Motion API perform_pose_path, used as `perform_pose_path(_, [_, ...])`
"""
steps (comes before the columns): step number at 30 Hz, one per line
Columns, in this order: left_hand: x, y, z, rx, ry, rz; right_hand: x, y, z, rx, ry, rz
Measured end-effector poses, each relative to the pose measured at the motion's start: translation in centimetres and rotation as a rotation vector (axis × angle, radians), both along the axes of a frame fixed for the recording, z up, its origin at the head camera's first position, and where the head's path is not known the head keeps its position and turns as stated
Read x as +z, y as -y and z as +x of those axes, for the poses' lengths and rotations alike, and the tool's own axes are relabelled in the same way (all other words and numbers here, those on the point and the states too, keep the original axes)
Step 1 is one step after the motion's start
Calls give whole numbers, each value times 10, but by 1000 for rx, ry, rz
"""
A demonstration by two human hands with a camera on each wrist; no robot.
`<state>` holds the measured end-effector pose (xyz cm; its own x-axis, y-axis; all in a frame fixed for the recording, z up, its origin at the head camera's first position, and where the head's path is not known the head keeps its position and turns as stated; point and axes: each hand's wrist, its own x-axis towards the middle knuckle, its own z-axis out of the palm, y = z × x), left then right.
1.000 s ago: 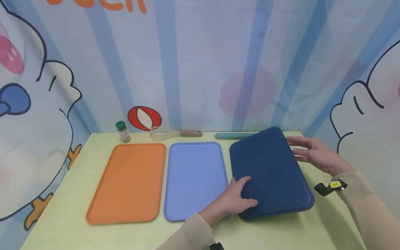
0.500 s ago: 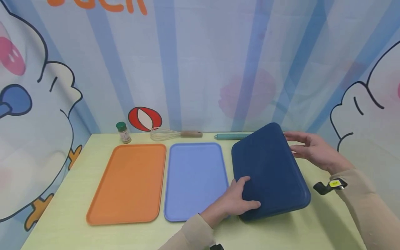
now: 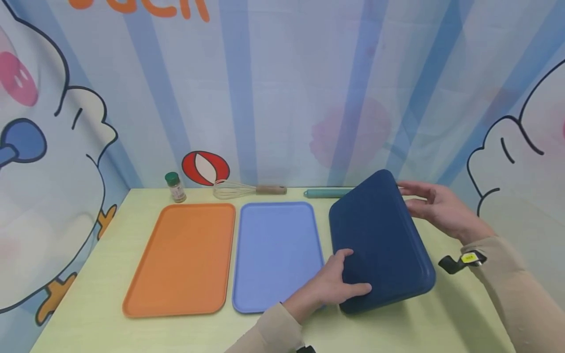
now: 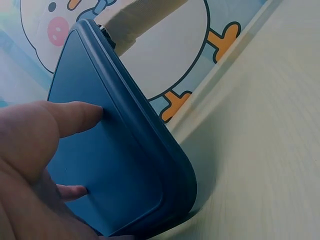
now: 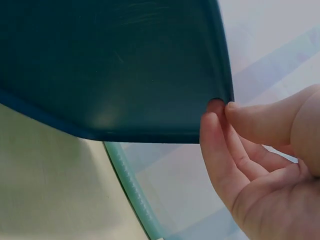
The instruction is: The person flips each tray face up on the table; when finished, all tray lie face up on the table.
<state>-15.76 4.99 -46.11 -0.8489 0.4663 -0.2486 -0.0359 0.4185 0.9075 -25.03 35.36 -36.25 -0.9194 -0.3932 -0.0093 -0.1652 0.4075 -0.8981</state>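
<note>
A dark blue tray (image 3: 375, 240) leans on the table at the right, its right side raised and its left edge low. My right hand (image 3: 441, 211) pinches the raised edge near the far corner; the thumb and fingertips meet on the rim in the right wrist view. At the low left edge, my left hand (image 3: 331, 284) holds the tray, thumb (image 4: 80, 117) and a fingertip pressing on its upward face. The other left fingers are mostly hidden by the hand and tray. A light blue tray (image 3: 278, 255) lies flat just left of it.
An orange tray (image 3: 185, 260) lies at the left. Along the back stand or lie a green-capped spice jar (image 3: 176, 189), a whisk (image 3: 249, 189) and a teal rod (image 3: 324, 193), partly behind the dark tray. A printed curtain (image 3: 282, 98) closes off the back.
The dark blue tray has tipped more steeply, its right side rising and swinging left. My right hand has moved slightly up and left with it; my left hand has barely moved.
</note>
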Motion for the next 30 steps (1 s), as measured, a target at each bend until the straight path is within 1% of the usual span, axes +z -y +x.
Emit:
perform_pose_path(3, [0,0,0,8,-3,7,2,3,0,-11,-8,11])
perform_pose_path(10, [-3,1,0,1,-16,25,4,12,0,-15,7,-33])
perform_pose_path(15, [-4,3,-1,1,-16,40,5,16,-1,-17,-2,-31])
perform_pose_path(18, [-3,4,-1,-4,-22,46,6,18,-1,-19,-10,-25])
perform_pose_path(22, [-1,6,-2,-11,-29,45,8,22,0,-20,-13,-41])
perform_pose_path(27, [3,10,-4,-23,-68,20,12,28,2,-8,-16,-67])
perform_pose_path(30, [7,11,-4,-29,-102,13,12,31,1,-16,-14,-68])
